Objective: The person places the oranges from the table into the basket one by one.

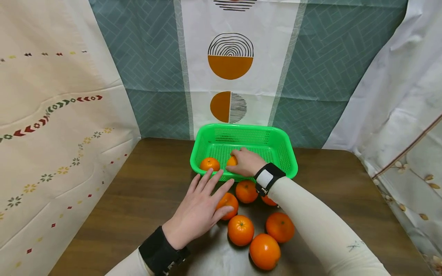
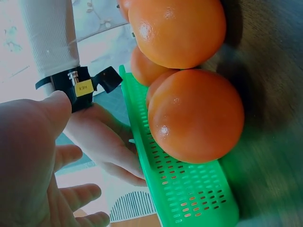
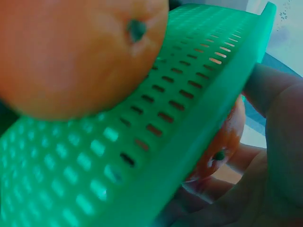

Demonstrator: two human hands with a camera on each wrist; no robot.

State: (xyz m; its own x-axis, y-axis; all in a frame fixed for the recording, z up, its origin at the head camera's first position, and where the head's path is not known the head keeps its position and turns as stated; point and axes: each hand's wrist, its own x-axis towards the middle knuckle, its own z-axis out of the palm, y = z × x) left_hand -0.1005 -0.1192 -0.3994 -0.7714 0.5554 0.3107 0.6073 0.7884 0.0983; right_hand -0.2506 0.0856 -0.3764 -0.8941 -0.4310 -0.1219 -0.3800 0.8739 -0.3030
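Observation:
My right hand point(image 1: 249, 162) reaches into the green plastic basket point(image 1: 290, 153) and grips an orange point(image 1: 231, 161), its fingers curled round the fruit. In the right wrist view that orange point(image 3: 222, 146) shows between thumb and fingers, partly behind the basket wall. Another orange point(image 1: 210, 164) lies to its left inside the basket. My left hand point(image 1: 198, 209) is spread with straight fingers in front of the basket, holding nothing. Its thumb overlaps an orange point(image 1: 229, 205) in the head view; whether they touch I cannot tell.
Several oranges sit on the brown wooden table point(image 1: 155, 176) before the basket, among them one point(image 1: 246, 191) near its front wall and one point(image 1: 264, 251) closest to me. The right forearm partly covers another orange point(image 1: 269, 200). A patterned curtain point(image 1: 159, 76) hangs behind the table.

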